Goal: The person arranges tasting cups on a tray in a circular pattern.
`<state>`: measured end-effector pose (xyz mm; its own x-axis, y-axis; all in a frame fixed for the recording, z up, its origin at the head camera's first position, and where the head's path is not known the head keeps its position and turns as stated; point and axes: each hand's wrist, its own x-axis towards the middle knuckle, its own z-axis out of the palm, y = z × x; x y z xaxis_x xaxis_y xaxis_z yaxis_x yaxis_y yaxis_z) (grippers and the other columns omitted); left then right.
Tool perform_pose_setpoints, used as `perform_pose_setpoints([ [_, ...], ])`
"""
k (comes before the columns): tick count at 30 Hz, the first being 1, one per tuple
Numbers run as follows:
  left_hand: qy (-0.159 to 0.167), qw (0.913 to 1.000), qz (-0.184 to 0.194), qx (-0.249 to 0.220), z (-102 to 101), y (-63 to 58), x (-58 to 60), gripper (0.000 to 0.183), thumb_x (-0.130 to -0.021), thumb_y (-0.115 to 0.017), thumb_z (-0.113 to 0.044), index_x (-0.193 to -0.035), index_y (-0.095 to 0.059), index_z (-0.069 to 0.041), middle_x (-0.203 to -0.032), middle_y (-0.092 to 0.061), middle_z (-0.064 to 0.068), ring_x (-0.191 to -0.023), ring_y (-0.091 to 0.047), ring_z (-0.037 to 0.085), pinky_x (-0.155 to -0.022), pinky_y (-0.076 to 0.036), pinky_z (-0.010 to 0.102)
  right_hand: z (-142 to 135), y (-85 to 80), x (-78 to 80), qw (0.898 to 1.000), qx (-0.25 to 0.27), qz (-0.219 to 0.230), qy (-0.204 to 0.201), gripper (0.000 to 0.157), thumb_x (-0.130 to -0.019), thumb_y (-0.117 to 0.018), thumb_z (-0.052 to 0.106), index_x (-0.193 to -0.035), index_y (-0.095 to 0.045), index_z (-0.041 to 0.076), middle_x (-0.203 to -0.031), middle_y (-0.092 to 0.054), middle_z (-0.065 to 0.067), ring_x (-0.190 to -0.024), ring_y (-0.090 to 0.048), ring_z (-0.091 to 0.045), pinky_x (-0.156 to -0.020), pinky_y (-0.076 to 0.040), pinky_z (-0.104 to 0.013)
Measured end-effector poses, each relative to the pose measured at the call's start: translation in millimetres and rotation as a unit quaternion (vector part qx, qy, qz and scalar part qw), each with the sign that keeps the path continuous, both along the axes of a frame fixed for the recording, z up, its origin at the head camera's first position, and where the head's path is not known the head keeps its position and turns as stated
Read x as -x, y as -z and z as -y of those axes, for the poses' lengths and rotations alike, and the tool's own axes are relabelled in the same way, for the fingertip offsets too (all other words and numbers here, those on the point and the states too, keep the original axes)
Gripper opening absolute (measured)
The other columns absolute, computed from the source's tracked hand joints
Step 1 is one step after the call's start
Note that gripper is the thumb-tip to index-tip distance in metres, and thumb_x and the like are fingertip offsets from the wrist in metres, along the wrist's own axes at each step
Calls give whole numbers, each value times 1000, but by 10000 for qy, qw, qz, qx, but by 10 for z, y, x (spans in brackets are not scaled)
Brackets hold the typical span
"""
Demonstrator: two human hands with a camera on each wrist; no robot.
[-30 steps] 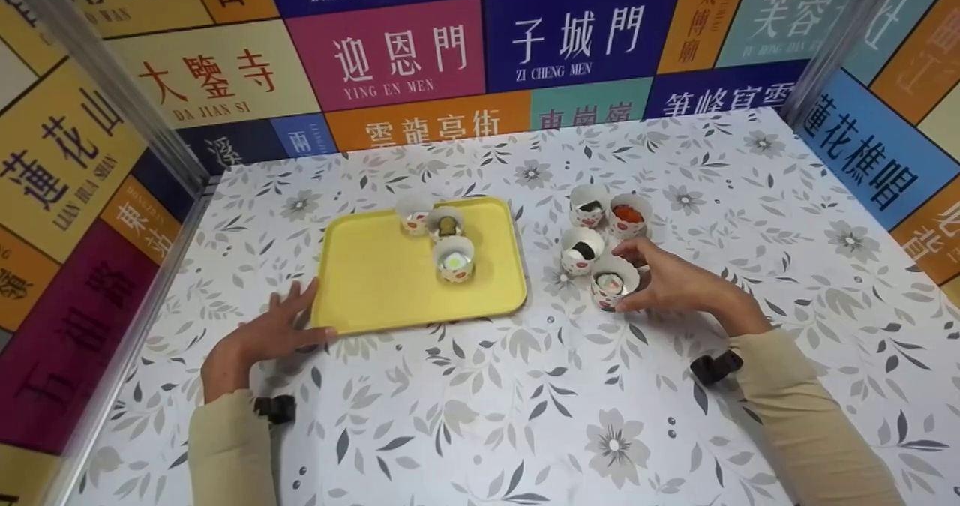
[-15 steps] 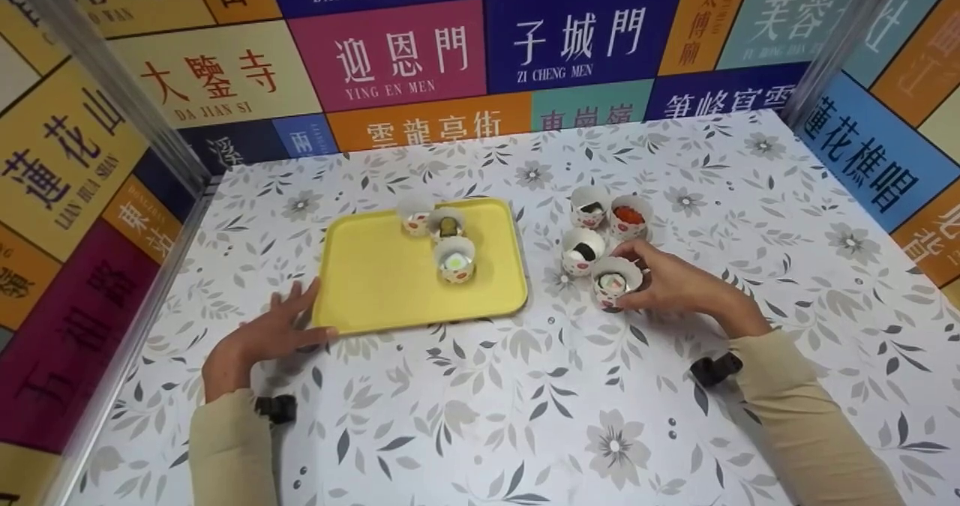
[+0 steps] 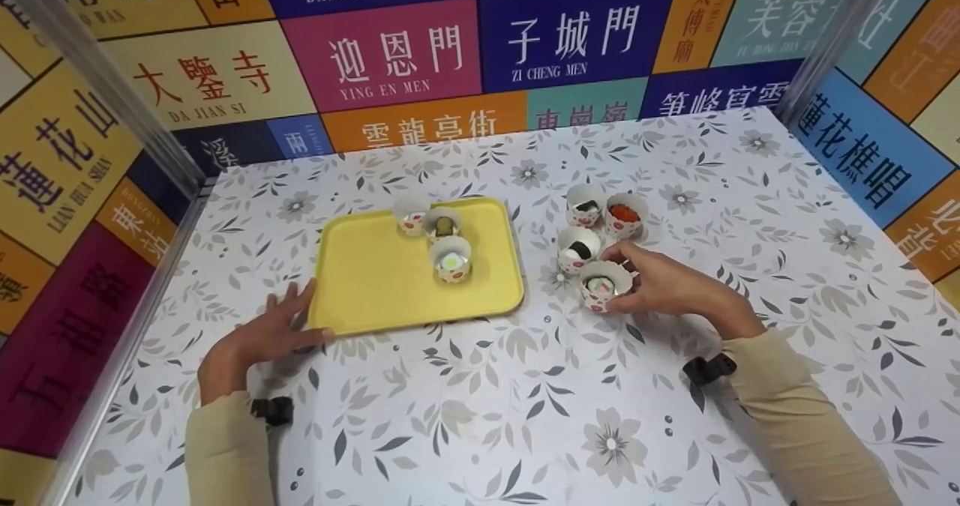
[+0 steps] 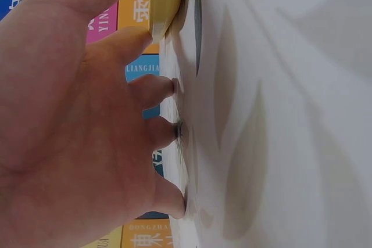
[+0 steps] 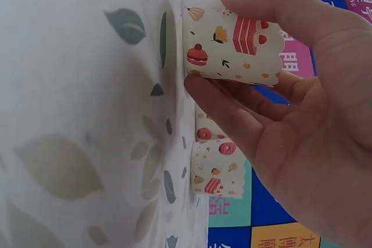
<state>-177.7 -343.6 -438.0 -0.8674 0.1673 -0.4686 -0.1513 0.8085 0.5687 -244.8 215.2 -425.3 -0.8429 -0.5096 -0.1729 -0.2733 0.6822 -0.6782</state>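
Observation:
My right hand (image 3: pixel 664 285) holds a white paper cupcake cup (image 3: pixel 598 301) between thumb and fingers. Its cake-and-sweets print shows in the right wrist view, where the cup (image 5: pixel 232 42) is close to the tabletop. Inside lies a small sushi-like piece with pink and green. Just behind it stand a cup with a black-banded piece (image 3: pixel 577 257), one with orange-red filling (image 3: pixel 624 225) and one with a dark-topped piece (image 3: pixel 585 210). My left hand (image 3: pixel 259 333) rests with spread fingers at the near left corner of a yellow tray (image 3: pixel 375 281).
Three similar cups stand on the tray's right half: a front cup (image 3: pixel 451 267), a middle cup (image 3: pixel 443 229) and a rear cup (image 3: pixel 412 220). A floral cloth (image 3: pixel 480 431) covers the table. Printed panels (image 3: pixel 382 52) rise behind and beside it.
My right hand has closed around the nearest cup and shifted it slightly left. The left hand stays by the tray corner. The head view has moved a little.

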Motion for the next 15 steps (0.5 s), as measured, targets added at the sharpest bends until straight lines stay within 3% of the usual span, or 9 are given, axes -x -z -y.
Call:
perform_pose_setpoints([
  [7,-20,9999,10,-102,-7,0,-5,108,-87,-68,-59,-161,6,-29,-166,23,15,-147,31,47,-111,12,78,97,-35,-55,9996,240,-17,-146,60,-82,-83,18,-131,-49,10,-132,-60,-12,-116,-61,-26,-94,-52,-39],
  [15,4,10000,-6,-56,-9,-10,3,108,-88,-67,-59,-161,6,-28,-165,23,17,-147,30,48,-111,10,78,231,-68,-122,9994,-57,-51,-348,66,-83,-83,30,-137,-47,15,-138,-58,-14,-115,-62,-27,-95,-51,-42],
])
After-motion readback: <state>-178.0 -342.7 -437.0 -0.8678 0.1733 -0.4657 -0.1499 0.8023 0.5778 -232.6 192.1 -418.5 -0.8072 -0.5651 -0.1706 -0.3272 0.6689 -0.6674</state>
